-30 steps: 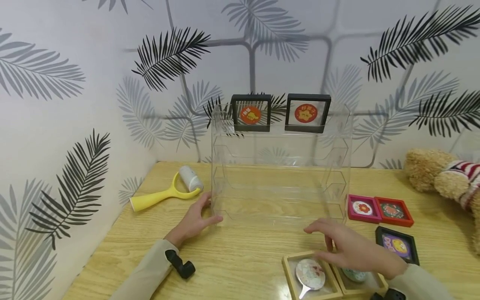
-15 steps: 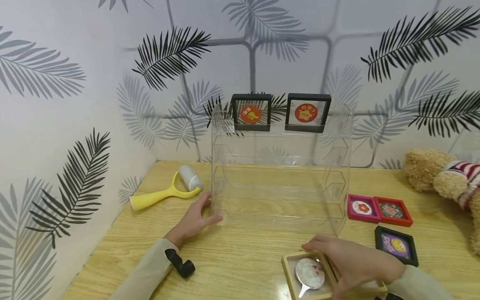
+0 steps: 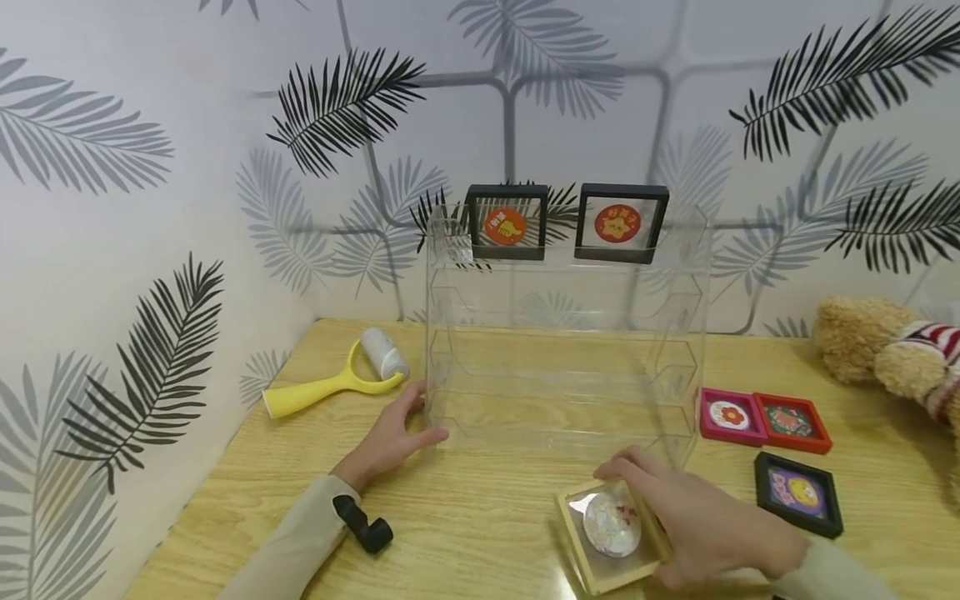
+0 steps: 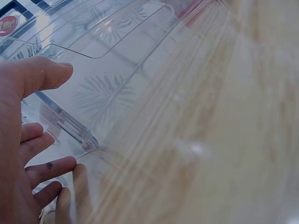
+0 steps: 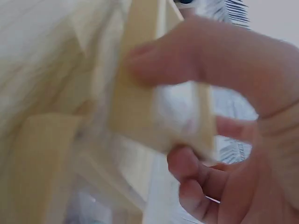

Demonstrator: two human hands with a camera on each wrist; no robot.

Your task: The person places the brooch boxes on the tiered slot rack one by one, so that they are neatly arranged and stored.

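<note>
My right hand (image 3: 690,517) grips a light wood-coloured square display frame (image 3: 651,560), thumb on the near side and fingers on the far side. A round badge (image 3: 612,525) shows behind its clear front. In the right wrist view the frame is tilted, and a second pale frame (image 5: 42,158) lies below it, mostly hidden by the hand in the head view. My left hand (image 3: 392,435) is at the lower left corner of a clear acrylic tiered rack (image 3: 562,442), thumb in front and relaxed fingers beside its side panel (image 4: 70,126).
Two black frames with round stickers (image 3: 507,225) stand on the rack's top tier. To the right lie a pink frame (image 3: 731,416), a red frame (image 3: 792,422) and a black frame (image 3: 799,493). A teddy bear (image 3: 862,337) lies far right; a yellow-handled lint roller (image 3: 315,393) is left.
My right hand has come down onto the wood-coloured frames, gripped one and lifted and tilted it, shifting it slightly left. The left hand stays at the rack's corner.
</note>
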